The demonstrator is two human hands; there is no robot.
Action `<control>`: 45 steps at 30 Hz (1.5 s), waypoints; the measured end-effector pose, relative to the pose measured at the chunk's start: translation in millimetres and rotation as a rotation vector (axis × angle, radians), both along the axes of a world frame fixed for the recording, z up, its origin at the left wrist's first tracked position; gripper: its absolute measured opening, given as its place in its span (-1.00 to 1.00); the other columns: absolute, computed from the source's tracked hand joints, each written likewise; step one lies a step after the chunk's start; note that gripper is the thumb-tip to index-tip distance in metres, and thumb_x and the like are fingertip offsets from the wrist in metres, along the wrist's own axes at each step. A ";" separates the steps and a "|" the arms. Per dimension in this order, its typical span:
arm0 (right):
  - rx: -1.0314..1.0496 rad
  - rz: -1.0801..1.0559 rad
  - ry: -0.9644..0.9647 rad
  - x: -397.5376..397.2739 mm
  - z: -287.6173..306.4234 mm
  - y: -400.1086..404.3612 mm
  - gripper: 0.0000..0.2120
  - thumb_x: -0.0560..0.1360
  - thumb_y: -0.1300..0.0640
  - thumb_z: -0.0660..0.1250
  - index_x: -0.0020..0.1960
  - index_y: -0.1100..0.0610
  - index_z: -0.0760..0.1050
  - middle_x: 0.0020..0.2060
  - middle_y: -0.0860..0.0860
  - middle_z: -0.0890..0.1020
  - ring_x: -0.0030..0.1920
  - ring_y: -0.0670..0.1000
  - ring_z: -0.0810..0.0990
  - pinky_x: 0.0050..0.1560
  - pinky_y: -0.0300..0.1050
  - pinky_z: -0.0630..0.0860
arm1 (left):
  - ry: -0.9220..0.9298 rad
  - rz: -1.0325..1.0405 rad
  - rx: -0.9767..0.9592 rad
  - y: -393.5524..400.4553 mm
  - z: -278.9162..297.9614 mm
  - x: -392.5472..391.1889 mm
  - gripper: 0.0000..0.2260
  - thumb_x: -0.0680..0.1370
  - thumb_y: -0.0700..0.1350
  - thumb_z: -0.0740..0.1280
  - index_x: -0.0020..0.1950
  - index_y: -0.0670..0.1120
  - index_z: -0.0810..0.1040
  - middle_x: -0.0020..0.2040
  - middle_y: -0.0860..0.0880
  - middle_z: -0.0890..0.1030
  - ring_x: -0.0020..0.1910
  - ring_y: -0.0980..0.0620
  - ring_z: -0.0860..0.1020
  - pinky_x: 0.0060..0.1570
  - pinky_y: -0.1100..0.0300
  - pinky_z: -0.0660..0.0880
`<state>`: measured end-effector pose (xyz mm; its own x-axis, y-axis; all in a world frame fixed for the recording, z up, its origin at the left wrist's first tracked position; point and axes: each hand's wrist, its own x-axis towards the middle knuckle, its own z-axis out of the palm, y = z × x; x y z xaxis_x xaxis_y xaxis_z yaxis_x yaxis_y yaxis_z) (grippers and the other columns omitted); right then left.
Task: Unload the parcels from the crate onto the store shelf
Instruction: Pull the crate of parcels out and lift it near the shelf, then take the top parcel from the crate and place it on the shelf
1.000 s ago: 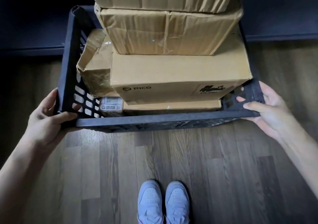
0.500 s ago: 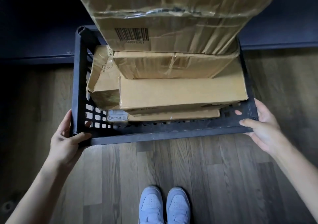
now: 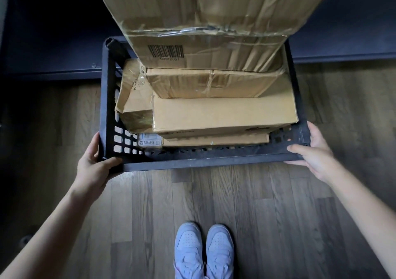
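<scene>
Clearly loaded, the crate point(image 3: 205, 163) is a dark, rigid plastic box with lattice walls, held above the wood-plank floor point(image 3: 150, 214). The left hand point(image 3: 94, 167) grips its near-left corner and the right hand point(image 3: 315, 156) its near-right corner, thumbs curled over the near rim. Inside are stacked cardboard parcels point(image 3: 222, 114), stiff-edged, some creased and taped, the top one point(image 3: 203, 17) rising well above the rim. They probably feel heavy together; each is best lifted by its two opposite short sides.
</scene>
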<state>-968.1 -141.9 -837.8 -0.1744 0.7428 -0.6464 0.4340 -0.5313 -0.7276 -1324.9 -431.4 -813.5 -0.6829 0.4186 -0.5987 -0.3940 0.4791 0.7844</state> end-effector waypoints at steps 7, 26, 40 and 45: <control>0.175 0.266 -0.302 -6.2 36.3 -8.1 -0.11 0.37 0.10 0.48 0.48 -0.20 -0.01 0.50 0.01 0.17 0.46 0.08 0.18 0.35 0.07 0.19 | 0.129 -0.102 -0.176 9.8 32.4 6.8 -0.27 0.45 -0.38 0.36 0.50 0.05 0.17 0.27 0.02 0.45 0.05 0.13 0.50 0.00 0.24 0.47; 0.254 0.261 0.035 -80.1 285.1 -27.1 -0.24 0.37 0.14 0.47 0.43 -0.19 0.18 0.44 -0.14 0.27 0.32 -0.19 0.20 0.33 -0.12 0.15 | 0.200 -0.299 -0.063 70.5 272.9 33.0 -0.37 0.50 -0.31 0.32 0.49 0.01 0.19 0.43 -0.09 0.37 0.17 0.10 0.39 0.07 0.27 0.35; 0.310 0.280 0.006 -151.6 317.8 9.0 -0.26 0.40 0.10 0.45 0.46 -0.09 0.14 0.44 -0.02 0.30 0.39 0.01 0.29 0.34 0.05 0.26 | 0.203 -0.229 0.087 160.0 295.2 3.2 -0.47 0.51 -0.22 0.31 0.45 -0.03 0.25 0.38 -0.11 0.40 0.19 -0.02 0.43 0.12 0.08 0.42; 0.268 0.225 -0.042 -163.7 291.5 22.1 -0.15 0.38 0.06 0.46 0.49 -0.11 0.03 0.44 0.01 0.29 0.41 0.09 0.28 0.34 0.11 0.26 | 0.183 -0.250 0.062 180.3 266.9 -3.3 -0.41 0.48 -0.21 0.34 0.47 -0.10 0.20 0.32 -0.10 0.45 0.12 -0.04 0.51 0.08 0.11 0.46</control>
<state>-1131.8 -119.8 -546.3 -0.3305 0.8330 -0.4437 0.5509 -0.2115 -0.8073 -1328.2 -251.0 -546.6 -0.6481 0.6191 -0.4434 -0.1193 0.4925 0.8621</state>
